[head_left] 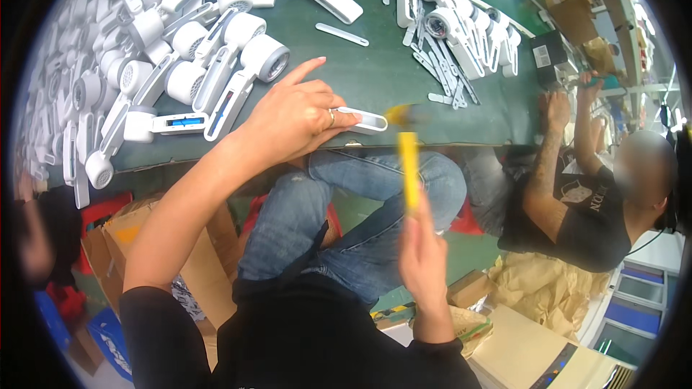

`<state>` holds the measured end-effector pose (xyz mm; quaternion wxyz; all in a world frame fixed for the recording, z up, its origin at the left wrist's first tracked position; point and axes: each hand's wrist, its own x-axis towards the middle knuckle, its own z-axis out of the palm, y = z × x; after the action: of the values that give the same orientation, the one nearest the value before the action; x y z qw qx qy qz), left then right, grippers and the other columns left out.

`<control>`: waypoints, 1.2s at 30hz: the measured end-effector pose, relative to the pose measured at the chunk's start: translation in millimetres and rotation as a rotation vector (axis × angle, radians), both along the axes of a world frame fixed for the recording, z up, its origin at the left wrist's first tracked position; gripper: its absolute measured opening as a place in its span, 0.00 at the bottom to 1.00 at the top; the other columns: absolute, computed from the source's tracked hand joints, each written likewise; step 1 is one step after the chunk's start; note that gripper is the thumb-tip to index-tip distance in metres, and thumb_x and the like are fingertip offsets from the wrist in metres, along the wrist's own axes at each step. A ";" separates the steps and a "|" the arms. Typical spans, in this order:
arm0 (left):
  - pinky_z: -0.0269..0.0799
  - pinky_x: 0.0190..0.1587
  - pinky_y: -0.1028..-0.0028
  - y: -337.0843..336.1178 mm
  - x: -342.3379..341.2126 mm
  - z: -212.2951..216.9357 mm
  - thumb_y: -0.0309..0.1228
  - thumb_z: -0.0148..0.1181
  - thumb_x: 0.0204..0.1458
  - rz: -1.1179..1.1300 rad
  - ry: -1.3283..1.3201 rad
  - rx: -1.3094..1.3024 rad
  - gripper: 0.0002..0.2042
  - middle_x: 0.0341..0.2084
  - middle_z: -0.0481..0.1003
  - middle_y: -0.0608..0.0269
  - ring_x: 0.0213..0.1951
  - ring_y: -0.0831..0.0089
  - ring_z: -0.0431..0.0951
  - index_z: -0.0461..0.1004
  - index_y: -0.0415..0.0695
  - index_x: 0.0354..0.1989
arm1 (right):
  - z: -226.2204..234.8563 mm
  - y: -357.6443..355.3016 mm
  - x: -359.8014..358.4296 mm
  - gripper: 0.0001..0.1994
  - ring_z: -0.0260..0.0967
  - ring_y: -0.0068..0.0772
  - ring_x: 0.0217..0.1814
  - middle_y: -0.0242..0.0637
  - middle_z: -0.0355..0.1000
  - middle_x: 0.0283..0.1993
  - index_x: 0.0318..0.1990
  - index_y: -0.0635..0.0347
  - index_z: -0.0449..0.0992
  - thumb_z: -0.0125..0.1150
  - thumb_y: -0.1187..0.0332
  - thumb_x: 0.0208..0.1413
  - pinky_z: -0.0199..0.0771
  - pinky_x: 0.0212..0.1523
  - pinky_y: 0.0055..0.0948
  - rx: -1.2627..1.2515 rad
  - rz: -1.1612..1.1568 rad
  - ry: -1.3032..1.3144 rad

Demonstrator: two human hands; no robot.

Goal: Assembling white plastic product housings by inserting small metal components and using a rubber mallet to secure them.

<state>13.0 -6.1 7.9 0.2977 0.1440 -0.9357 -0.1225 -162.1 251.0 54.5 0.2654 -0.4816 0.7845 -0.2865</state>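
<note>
My left hand (306, 117) is closed on the near end of a white plastic handle shell (371, 123), which lies at the front edge of the green table. Its index finger sticks out away from the shell. My right hand (424, 252) grips a small hammer (409, 166) by its yellow handle. The hammer's head is smeared by motion and hovers close to the shell's far end; whether they touch I cannot tell. Left of my hand lie white handheld fan bodies (264, 57), some with blue batteries (180, 122) showing in their open handles.
A long heap of fan parts (94, 79) covers the table's left side. More open fans (461, 32) and a pile of thin strips (443, 68) lie at the back right. One loose strip (342, 34) sits mid-table. A co-worker (577, 194) works at right. Cardboard boxes (530, 338) stand beside me.
</note>
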 end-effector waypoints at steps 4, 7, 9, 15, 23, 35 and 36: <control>0.66 0.71 0.51 0.2 -2.0 1.5 0.31 0.71 0.53 -0.012 0.016 0.004 0.11 0.35 0.83 0.68 0.38 0.68 0.81 0.88 0.56 0.45 | 3.7 13.1 -4.0 0.26 0.71 0.29 0.24 0.41 0.69 0.24 0.78 0.51 0.59 0.48 0.67 0.75 0.72 0.30 0.31 -0.114 0.003 -0.016; 0.64 0.73 0.50 -0.1 -1.8 0.1 0.31 0.71 0.52 0.004 0.004 0.019 0.12 0.34 0.82 0.66 0.40 0.66 0.81 0.87 0.53 0.46 | -23.1 -3.6 -8.2 0.26 0.66 0.18 0.25 0.30 0.67 0.24 0.79 0.50 0.59 0.46 0.66 0.76 0.68 0.29 0.25 -0.026 0.049 0.109; 0.62 0.74 0.51 -1.4 -2.8 8.7 0.31 0.71 0.51 0.012 -0.074 0.015 0.12 0.34 0.81 0.65 0.42 0.66 0.81 0.87 0.51 0.45 | -6.2 -0.5 -12.2 0.26 0.66 0.18 0.24 0.29 0.68 0.24 0.79 0.50 0.59 0.47 0.66 0.76 0.67 0.29 0.24 0.007 0.023 0.030; 0.53 0.79 0.56 -27.9 -42.1 33.4 0.28 0.65 0.47 -0.206 -0.257 -0.167 0.13 0.39 0.80 0.64 0.56 0.61 0.77 0.86 0.47 0.42 | -4.1 4.2 -19.4 0.28 0.56 0.14 0.18 0.23 0.61 0.22 0.79 0.60 0.55 0.44 0.60 0.77 0.59 0.18 0.19 -0.115 -0.189 -0.350; 0.70 0.63 0.55 1.1 -15.5 12.9 0.30 0.72 0.50 0.087 0.067 0.084 0.19 0.61 0.76 0.55 0.58 0.51 0.75 0.84 0.49 0.52 | -7.7 10.4 -19.8 0.29 0.63 0.16 0.21 0.26 0.66 0.24 0.81 0.58 0.51 0.45 0.66 0.76 0.65 0.24 0.21 -0.125 -0.066 -0.343; 0.80 0.46 0.61 15.3 -22.1 -23.4 0.26 0.70 0.55 0.153 0.181 0.132 0.17 0.41 0.84 0.56 0.42 0.56 0.83 0.82 0.46 0.54 | -22.8 -28.1 -6.3 0.27 0.63 0.18 0.24 0.32 0.67 0.24 0.79 0.56 0.55 0.45 0.65 0.77 0.68 0.27 0.25 -0.204 -0.023 0.124; 0.80 0.46 0.61 15.2 -21.4 -24.4 0.26 0.70 0.55 0.161 0.173 0.143 0.17 0.41 0.84 0.55 0.42 0.56 0.83 0.83 0.46 0.54 | -28.5 -42.4 -6.0 0.27 0.65 0.19 0.25 0.35 0.67 0.24 0.79 0.54 0.55 0.45 0.66 0.76 0.70 0.28 0.28 -0.090 0.015 0.174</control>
<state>-8.3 9.1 -16.5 0.3754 0.2283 -0.8808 -0.1765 -168.1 208.6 26.0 0.1764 -0.5218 0.7876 -0.2764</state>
